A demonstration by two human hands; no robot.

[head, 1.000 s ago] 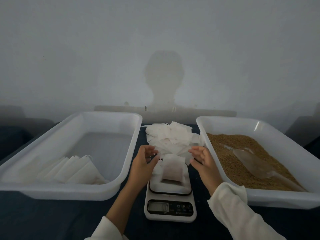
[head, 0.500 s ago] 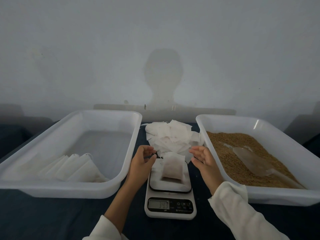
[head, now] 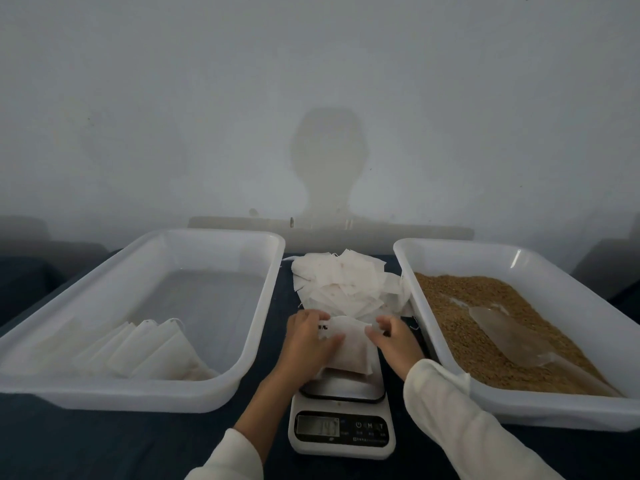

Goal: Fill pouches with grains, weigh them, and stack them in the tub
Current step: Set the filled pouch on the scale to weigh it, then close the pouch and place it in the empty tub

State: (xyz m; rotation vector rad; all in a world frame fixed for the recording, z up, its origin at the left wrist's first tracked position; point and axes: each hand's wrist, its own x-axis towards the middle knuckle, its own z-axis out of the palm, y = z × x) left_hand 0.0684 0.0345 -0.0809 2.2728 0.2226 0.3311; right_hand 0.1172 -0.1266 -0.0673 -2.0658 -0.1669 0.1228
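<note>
The scale [head: 341,429] sat nearest on the dark worktop [head: 104,441], readout too blurry to make out. Filled pouch [head: 351,346] was on its platform, left hand [head: 308,344] and right hand [head: 393,341] both pinching its top corners. I'd lift it level so no grain spills, then lay it against the row of pouches [head: 149,351] in the left tub [head: 145,393]. Farther back: grain tub [head: 519,407] and empty pouches [head: 343,282].

Filled pouch [head: 349,344] on scale [head: 341,419], gripped at left by left hand [head: 310,342], pinched at right by right hand [head: 391,337]. Stacked pouches [head: 152,351] in left tub [head: 145,393]. Grains [head: 460,299] and scoop [head: 505,334] in right tub [head: 571,410].
</note>
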